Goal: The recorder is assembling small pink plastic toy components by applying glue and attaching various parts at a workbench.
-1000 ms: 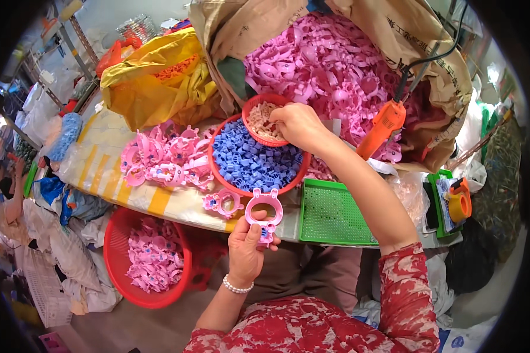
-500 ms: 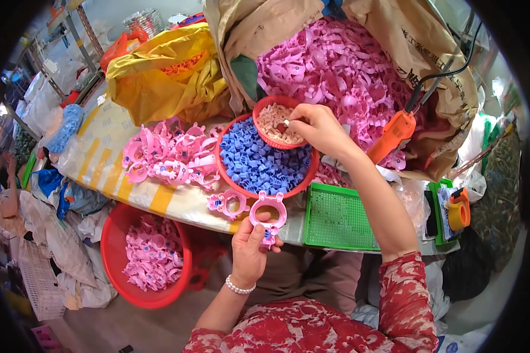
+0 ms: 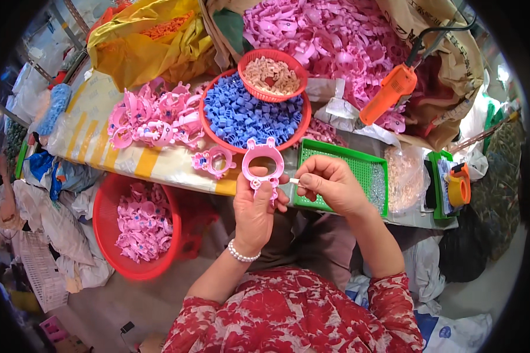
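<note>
My left hand (image 3: 254, 212) is closed round the lower end of a pink plastic ring-shaped part (image 3: 262, 147) with two ear-like bumps, its ring standing upright. Between thumb and fingertips of my right hand (image 3: 337, 187) is a small pale plastic piece (image 3: 294, 180), close to the pink part's lower end. Whether the two touch, I cannot tell. Beyond my hands, blue plastic pieces (image 3: 238, 117) fill a round red basket (image 3: 306, 122). A smaller red basket (image 3: 303, 75) with pale pieces (image 3: 269, 72) rests on its far side.
A similar pink part (image 3: 204, 162) lies left of my left hand, before a pink heap (image 3: 159, 117). A green tray (image 3: 341, 152) stands by my right hand. An orange electric screwdriver (image 3: 388, 94) hangs before a large sack of pink parts (image 3: 330, 41). Lower left stands a red basket (image 3: 103, 235).
My right hand has come from the small red basket down to beside my left hand, bringing the pale piece. The view has shifted, so the table appears higher.
</note>
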Action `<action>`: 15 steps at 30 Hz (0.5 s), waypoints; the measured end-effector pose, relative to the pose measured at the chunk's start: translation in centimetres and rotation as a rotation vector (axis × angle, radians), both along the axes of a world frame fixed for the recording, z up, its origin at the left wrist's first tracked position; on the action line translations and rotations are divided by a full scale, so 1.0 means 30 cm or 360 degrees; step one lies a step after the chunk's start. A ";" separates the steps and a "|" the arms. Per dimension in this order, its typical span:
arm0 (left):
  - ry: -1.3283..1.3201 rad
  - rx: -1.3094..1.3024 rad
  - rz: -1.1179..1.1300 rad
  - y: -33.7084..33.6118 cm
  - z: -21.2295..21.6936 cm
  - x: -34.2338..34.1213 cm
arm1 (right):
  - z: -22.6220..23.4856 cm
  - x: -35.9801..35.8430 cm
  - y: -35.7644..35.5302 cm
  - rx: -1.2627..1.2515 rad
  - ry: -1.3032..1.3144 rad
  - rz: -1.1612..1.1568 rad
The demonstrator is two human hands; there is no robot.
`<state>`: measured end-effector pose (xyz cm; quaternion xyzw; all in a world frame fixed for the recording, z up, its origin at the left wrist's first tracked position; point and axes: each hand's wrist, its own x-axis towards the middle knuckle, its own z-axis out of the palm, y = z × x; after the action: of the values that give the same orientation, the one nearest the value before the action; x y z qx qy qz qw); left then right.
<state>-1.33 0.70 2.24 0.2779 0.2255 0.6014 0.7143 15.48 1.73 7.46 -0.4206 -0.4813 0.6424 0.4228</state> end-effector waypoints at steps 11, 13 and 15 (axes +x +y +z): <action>0.0103 -0.0071 0.0008 -0.045 -0.049 0.054 | -0.123 -0.001 -0.115 -0.0290 0.0217 -0.0209; 0.0085 -0.0094 -0.0017 -0.044 -0.048 0.059 | -0.120 0.000 -0.127 -0.0272 0.0168 -0.0220; 0.0064 -0.0118 -0.0044 -0.042 -0.051 0.065 | -0.111 0.004 -0.138 -0.0053 -0.0070 -0.0307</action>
<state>0.64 -0.57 0.70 0.2663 0.2582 0.5770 0.7276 15.60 -2.40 4.12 -0.4858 -0.4370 0.5972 0.4651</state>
